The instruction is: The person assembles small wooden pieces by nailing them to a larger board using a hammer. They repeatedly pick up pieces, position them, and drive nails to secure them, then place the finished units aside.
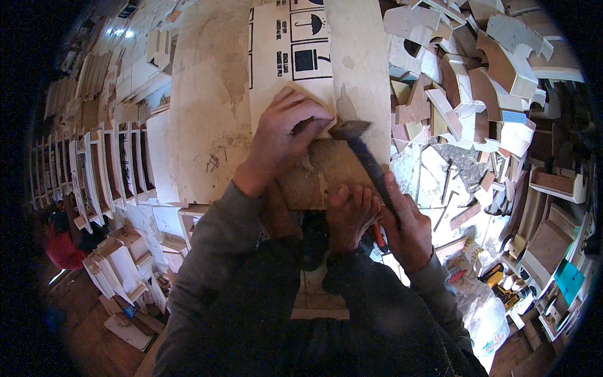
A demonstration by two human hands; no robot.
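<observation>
My left hand (284, 135) is closed at the near end of a pale wooden board (292, 69) printed with black handling symbols. Its fingers curl over the edge, and whatever sits between thumb and forefinger is hidden. In my right hand (408, 232) is a hammer, gripped low on its dark handle (370, 164). The metal hammer head (350, 130) is just right of my left fingertips, by the board's corner; I cannot tell whether they touch. Beneath lies a broad wooden work surface (210, 107), with a small cluster of nails (213, 162) at its left.
My bare foot (348, 217) rests at the surface's near edge. Curved wooden offcuts (455, 94) pile up on the right. Slatted wooden frames (110, 163) stand left, above wooden boxes (122, 267). A yellow-black power tool (499, 283) and a plastic bag (483, 314) lie lower right.
</observation>
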